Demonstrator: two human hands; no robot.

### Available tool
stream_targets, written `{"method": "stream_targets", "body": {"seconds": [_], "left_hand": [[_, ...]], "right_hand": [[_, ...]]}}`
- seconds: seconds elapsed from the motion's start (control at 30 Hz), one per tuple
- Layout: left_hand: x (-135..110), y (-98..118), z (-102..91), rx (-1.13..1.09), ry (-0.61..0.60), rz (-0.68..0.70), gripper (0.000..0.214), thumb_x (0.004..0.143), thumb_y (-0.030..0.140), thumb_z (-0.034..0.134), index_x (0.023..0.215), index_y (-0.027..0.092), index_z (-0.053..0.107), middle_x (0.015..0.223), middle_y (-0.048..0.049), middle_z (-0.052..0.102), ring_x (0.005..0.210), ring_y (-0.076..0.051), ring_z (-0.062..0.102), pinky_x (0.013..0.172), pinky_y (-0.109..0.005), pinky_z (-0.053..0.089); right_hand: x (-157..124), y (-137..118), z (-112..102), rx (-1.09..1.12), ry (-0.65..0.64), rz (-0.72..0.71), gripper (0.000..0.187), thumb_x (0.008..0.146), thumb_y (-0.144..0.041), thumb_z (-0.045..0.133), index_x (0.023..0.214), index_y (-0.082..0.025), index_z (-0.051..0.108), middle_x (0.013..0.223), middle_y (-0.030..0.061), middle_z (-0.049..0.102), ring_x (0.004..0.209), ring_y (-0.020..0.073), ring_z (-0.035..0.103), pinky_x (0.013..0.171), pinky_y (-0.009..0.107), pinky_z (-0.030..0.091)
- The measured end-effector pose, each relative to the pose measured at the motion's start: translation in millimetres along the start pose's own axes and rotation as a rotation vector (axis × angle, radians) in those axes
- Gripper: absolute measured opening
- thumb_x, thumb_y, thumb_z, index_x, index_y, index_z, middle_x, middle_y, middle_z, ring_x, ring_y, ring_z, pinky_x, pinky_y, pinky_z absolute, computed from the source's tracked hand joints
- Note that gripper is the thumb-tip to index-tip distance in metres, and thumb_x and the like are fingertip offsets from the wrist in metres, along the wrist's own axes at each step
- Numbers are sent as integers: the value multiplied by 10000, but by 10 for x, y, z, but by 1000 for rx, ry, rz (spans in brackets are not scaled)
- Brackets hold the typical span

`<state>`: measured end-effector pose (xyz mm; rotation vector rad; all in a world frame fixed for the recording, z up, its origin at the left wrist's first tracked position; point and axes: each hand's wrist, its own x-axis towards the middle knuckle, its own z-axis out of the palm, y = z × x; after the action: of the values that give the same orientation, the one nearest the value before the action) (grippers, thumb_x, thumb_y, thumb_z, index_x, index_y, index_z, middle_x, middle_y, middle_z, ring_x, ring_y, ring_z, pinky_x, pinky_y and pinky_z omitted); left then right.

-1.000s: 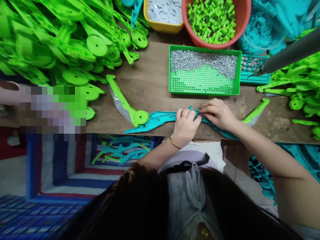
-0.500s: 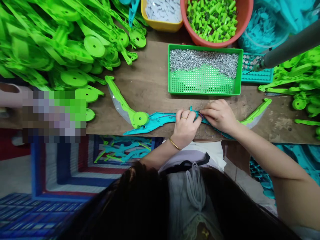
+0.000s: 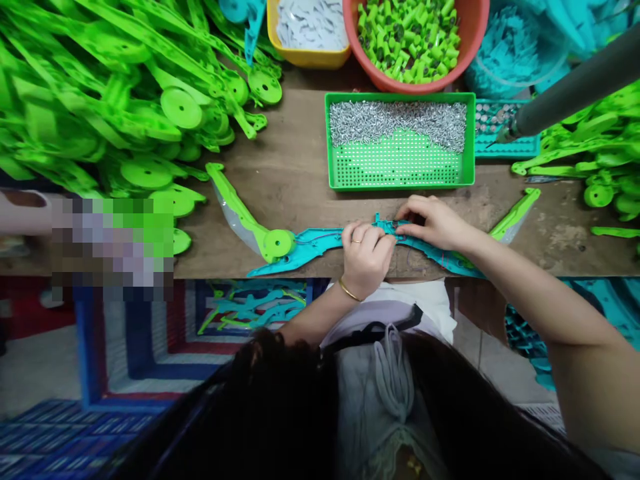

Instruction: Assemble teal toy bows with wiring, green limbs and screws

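Note:
A long teal plastic part (image 3: pixel 310 245) lies along the near edge of the wooden table (image 3: pixel 295 173). My left hand (image 3: pixel 364 257), with a ring and a gold bangle, is closed and presses on the part's middle. Just to its right, my right hand (image 3: pixel 435 222) pinches thin wires at the same spot. A green curved piece with a round hub (image 3: pixel 250 223) rests at the teal part's left end, and another green piece (image 3: pixel 515 215) sticks out beyond my right wrist.
A green tray of small metal screws (image 3: pixel 400 143) sits behind my hands. Behind it are a red bowl of green pieces (image 3: pixel 415 40), a yellow bin (image 3: pixel 307 30) and a small teal tray (image 3: pixel 503 130). Green parts are heaped left (image 3: pixel 110 100) and right (image 3: pixel 600 153). A grey tool (image 3: pixel 575 90) hangs over the right.
Both hands stayed on the middle of the teal part with small finger movements. The camera view shifted slightly, so everything sits a little further left.

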<state>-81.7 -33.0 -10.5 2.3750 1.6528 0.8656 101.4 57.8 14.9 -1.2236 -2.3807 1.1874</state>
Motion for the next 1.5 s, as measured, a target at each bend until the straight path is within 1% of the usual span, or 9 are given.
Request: {"method": "stream_targets", "body": {"seconds": [0.23, 0.37, 0.47, 0.6, 0.7, 0.83, 1.0, 1.13, 1.5], "left_hand": [[24, -77, -39, -29, -124, 164, 289, 974, 199, 468, 1135, 272, 697, 1065, -42, 729, 1029, -213, 570, 1031, -439, 360], [35, -96, -17, 20, -132, 196, 302, 978, 201, 449, 1137, 239, 702, 1087, -50, 727, 1028, -226, 565, 1016, -437, 367], [35, -96, -2, 15, -164, 186, 307, 978, 207, 448, 1148, 237, 702, 1094, -64, 721, 1043, -232, 558, 1024, -448, 365], [35, -91, 1, -16, -182, 174, 309, 973, 205, 454, 1161, 229, 698, 1105, -92, 709, 1072, -240, 549, 1027, -468, 367], [48, -91, -5, -10, -158, 179, 295, 973, 219, 463, 1147, 226, 701, 1151, -100, 705, 1083, -248, 544, 1023, -479, 375], [88, -111, -13, -4, -117, 296, 287, 983, 218, 450, 1107, 183, 706, 1261, -79, 681, 1130, -245, 536, 1049, -451, 381], [105, -141, 0, -50, -182, 317, 328, 988, 176, 400, 1149, 149, 685, 1251, -94, 687, 1146, -235, 561, 1074, -458, 390], [91, -137, 17, -66, -197, 296, 337, 993, 173, 389, 1161, 145, 680, 1251, -106, 686, 1136, -234, 578, 1068, -463, 405], [148, -133, -5, -141, -210, 259, 301, 950, 243, 456, 1113, 136, 686, 1223, -125, 677, 1128, -264, 541, 1047, -474, 420]], "right_hand": [[16, -56, -20, 125, 37, 123, 173, 764, -262, 697, 794, -198, 539, 702, -22, 591, 653, 139, 540, 640, 281, 421], [-96, -75, -153, 281, 52, 143, 170, 806, -324, 674, 888, -205, 585, 853, 28, 678, 774, 177, 617, 706, 328, 496], [-275, -136, -162, 57, 137, 98, 129, 867, -331, 621, 871, -203, 612, 979, 71, 688, 917, 216, 625, 822, 383, 487], [-495, -223, -5, -305, 212, 102, 144, 892, -337, 608, 877, -195, 627, 1085, 104, 677, 1028, 270, 598, 880, 432, 433], [-571, -268, 152, -430, 223, 78, 222, 880, -415, 628, 854, -194, 630, 1129, 110, 675, 1052, 292, 585, 863, 431, 421], [-577, -315, 319, -546, 241, 75, 233, 882, -399, 618, 931, -173, 648, 1166, 141, 666, 1058, 309, 568, 878, 445, 414], [-559, -339, 381, -498, 268, 137, 104, 868, -245, 581, 892, -176, 655, 1193, 137, 652, 1078, 302, 560, 903, 439, 418], [-536, -317, 307, -353, 270, 174, 169, 915, -266, 523, 906, -191, 675, 1128, 109, 669, 1032, 264, 578, 867, 404, 432], [-454, -348, 266, -543, 240, 148, 260, 952, -252, 473, 1008, -187, 718, 1117, 98, 695, 977, 262, 557, 845, 408, 366]]}}
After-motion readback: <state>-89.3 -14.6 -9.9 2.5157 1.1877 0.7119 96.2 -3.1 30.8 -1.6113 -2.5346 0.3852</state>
